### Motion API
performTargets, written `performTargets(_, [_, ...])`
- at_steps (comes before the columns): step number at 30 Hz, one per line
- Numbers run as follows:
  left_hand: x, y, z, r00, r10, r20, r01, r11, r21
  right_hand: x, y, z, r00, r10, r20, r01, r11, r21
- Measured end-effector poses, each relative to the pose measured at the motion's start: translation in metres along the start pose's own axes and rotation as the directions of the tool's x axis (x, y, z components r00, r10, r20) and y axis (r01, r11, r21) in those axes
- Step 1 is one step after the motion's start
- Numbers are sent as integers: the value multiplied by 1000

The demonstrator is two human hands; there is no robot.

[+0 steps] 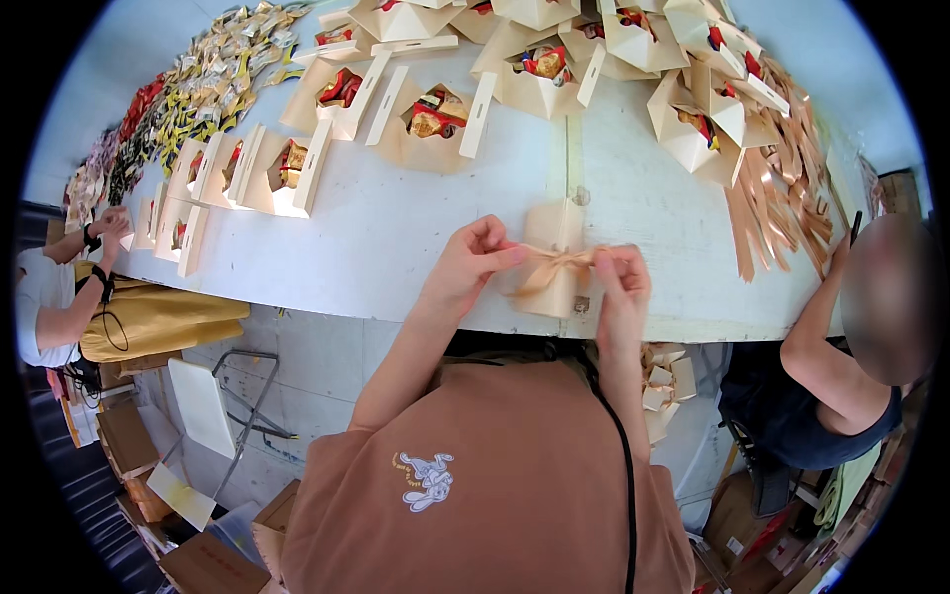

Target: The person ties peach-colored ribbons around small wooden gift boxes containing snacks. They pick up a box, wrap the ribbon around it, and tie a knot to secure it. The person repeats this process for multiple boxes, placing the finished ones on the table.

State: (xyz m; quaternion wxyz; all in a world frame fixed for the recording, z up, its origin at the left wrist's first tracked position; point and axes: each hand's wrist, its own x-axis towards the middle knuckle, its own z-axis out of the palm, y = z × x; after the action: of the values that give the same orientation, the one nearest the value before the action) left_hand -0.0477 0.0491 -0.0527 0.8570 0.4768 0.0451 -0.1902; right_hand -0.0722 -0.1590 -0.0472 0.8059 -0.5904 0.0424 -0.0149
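Observation:
A closed cream paper gift box (pixel 551 293), slightly blurred, lies near the table's front edge before me. A peach satin ribbon (pixel 562 261) forms a bow across its middle. On the left side of the bow, my left hand (pixel 475 260) pinches the ribbon between thumb and fingers. My right hand (pixel 623 282) pinches the ribbon on the other side. Beyond them stands an open cream box (pixel 439 152) with red and gold wrapped sweets (pixel 438 115) inside.
More open filled boxes (pixel 549 96) crowd the table's far side. Loose peach ribbons (pixel 779 200) lie at right, heaps of small wrapped packets (pixel 215 74) at far left. A co-worker's hands (pixel 111 223) are at the left edge; another person's arm (pixel 824 297) rests at right. A folding chair (pixel 204 408) stands behind left.

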Motion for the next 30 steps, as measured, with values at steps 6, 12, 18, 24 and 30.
performTargets(6, [-17, -24, 43, 961, -126, 245, 86, 982, 166, -61, -29, -56, 918, -53, -393, 9, 993, -115])
performTargets(12, [-42, 43, 14, 894, 382, 236, -434, 604, 668, -140, -121, -120, 820, -452, -351, -83, 512, -855])
performTargets(18, [-64, 101, -51, 446, 891, -84, -55, 121, 991, -62, -90, -66, 943, -331, -20, 100, 341, -935])
performTargets(24, [-107, 111, -106, 220, 963, -157, 194, 114, 974, 8, -59, -46, 914, -194, 357, 398, 257, -881])
performTargets(30, [-101, 76, -85, 379, 921, -84, 91, 53, 994, 39, -76, -115, 901, -429, 63, 60, -21, -998])
